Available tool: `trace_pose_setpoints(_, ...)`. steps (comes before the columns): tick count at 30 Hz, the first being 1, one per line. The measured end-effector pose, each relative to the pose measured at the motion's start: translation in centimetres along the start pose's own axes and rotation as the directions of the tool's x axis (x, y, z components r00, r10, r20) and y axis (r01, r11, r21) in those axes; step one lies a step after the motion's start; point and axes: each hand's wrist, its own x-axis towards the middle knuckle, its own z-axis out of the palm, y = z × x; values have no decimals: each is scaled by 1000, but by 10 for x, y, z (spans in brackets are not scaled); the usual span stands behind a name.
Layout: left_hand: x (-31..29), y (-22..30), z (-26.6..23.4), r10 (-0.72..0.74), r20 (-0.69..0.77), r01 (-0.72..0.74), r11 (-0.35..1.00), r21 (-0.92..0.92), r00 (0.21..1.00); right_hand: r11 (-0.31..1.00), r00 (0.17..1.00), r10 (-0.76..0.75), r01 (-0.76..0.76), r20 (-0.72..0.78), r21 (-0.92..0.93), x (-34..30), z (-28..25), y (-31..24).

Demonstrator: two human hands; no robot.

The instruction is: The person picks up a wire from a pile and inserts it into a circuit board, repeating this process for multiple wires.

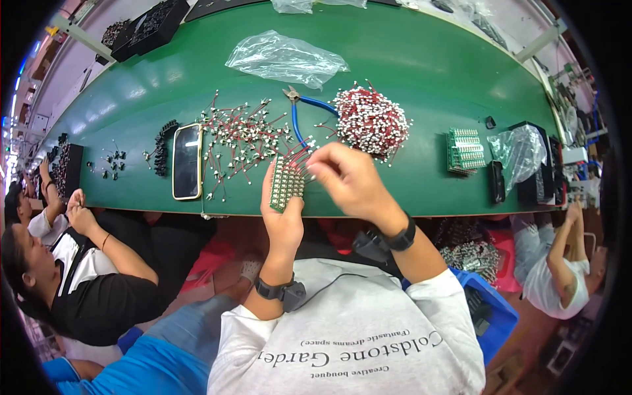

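Near table's (434, 72) close edge, our left hand (282, 227) clamps green panel (287, 187) between thumb and fingers. Our right hand (349, 181) hovers just beside, fingers curled at red wires (300, 159) on panel's far end; we cannot tell whether it grips one. Beyond: phone (187, 161) left, loose wires (245, 131), wire heap (372, 122) right, pliers (294, 117) between, clear bag (283, 58) farthest.

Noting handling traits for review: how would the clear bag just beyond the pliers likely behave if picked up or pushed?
The clear bag is probably floppy, given its creases. It looks thin, so likely light for its size. Pushed across the green tabletop, it may bunch up, as it lies crumpled.
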Motion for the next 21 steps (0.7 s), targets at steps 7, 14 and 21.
trace_pose_setpoints(7,-10,6,11,43,104,-48,998,43,994,983,982,-186,186,-34,1,-7,22,5)
trace_pose_setpoints(14,-15,12,13,118,151,-132,987,86,981,987,987,-162,162,-21,-1,-9,27,2)
trace_pose_setpoints(21,-16,15,14,191,175,-215,968,131,966,966,972,-230,223,-41,-130,-10,27,-1)
